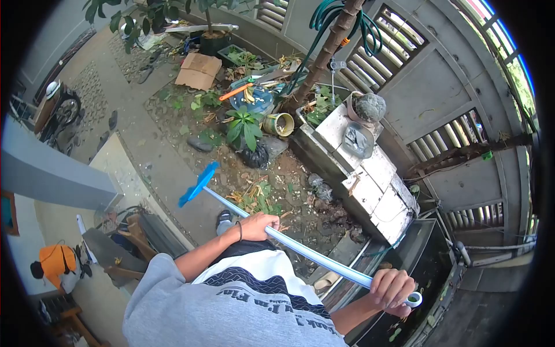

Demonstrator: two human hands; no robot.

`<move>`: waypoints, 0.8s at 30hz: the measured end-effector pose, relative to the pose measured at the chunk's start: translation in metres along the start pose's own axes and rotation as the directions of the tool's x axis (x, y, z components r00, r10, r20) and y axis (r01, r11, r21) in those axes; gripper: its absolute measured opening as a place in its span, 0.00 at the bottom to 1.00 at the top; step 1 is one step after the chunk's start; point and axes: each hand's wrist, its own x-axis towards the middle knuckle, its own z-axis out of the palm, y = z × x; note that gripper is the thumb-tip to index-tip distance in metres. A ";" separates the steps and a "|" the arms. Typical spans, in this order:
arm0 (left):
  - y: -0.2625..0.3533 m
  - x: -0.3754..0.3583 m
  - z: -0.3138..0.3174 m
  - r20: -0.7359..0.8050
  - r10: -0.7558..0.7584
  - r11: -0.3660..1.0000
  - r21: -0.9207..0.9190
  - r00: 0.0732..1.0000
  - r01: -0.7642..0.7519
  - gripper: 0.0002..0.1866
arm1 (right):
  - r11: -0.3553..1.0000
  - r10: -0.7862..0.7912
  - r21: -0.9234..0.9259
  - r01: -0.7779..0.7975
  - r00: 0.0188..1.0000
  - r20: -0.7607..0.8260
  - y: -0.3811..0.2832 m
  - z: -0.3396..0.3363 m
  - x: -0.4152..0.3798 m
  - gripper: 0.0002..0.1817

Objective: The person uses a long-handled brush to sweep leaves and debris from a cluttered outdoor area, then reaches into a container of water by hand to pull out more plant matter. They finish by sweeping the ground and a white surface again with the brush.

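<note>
1. Two hands gripped one long, smooth, pale-blue pole (300,250): the left hand (258,225) was closed around mid-shaft, the right hand (392,289) around the white-capped end.
2. The flat blue head (198,185) (plastic, by its look) hung over a bare concrete strip with open room.
3. Leaf litter (257,196), a white tiled trough (370,179) and a dark tank (416,272) crowded the right side.

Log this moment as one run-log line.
left hand: gripping mid-pole | right hand: gripping pole end | tool: blue-headed long pole, head raised over littered garden ground
</note>
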 end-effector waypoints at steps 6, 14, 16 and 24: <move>-0.036 0.033 -0.041 0.312 0.156 0.988 -0.057 0.937 -0.146 0.13 | 0.954 -0.184 -0.266 0.135 0.968 -0.169 0.055 0.070 0.041 0.15; -0.038 0.079 -0.101 0.486 0.084 0.990 0.058 0.870 -0.128 0.19 | 0.712 -0.488 -0.670 0.210 0.834 -0.257 0.035 0.117 0.039 0.14; -0.047 0.088 -0.109 0.495 0.055 0.992 0.075 0.867 -0.106 0.19 | 0.670 -0.535 -0.718 0.189 0.793 -0.291 0.032 0.118 0.032 0.13; -0.110 0.147 -0.121 0.450 -0.040 0.999 0.039 0.892 0.025 0.19 | 0.342 -0.809 -0.918 -0.201 0.433 -0.397 0.023 0.064 0.001 0.16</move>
